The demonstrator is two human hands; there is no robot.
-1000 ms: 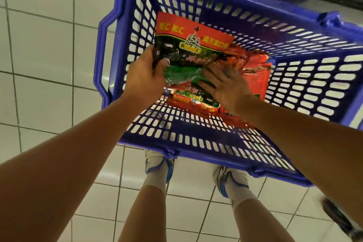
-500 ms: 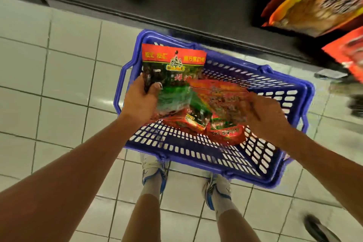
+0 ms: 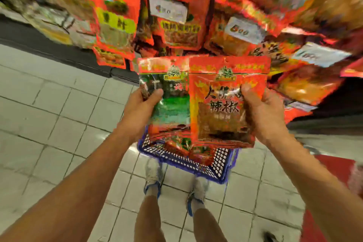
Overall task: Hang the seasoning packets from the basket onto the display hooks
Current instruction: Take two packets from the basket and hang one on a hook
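- Gripping a green packet (image 3: 169, 102), your left hand (image 3: 140, 111) curls its fingers round the left edge, thumb on the front face.
- Your right hand (image 3: 263, 112) grasps a red packet (image 3: 222, 116) by its right edge, thumb pressed over the printed characters.
- The two packets stand upright, side by side; the red one overlaps the green one's right edge.
- Below them the blue basket (image 3: 188, 161) sits on the tiled floor (image 3: 49, 114), just ahead of your shoes (image 3: 153, 179), with more packets (image 3: 184, 146) lying inside.
- Above and behind, hanging packets (image 3: 178, 31) crowd the display, several carrying white price tags (image 3: 167, 9); motion blur hides the hooks themselves.
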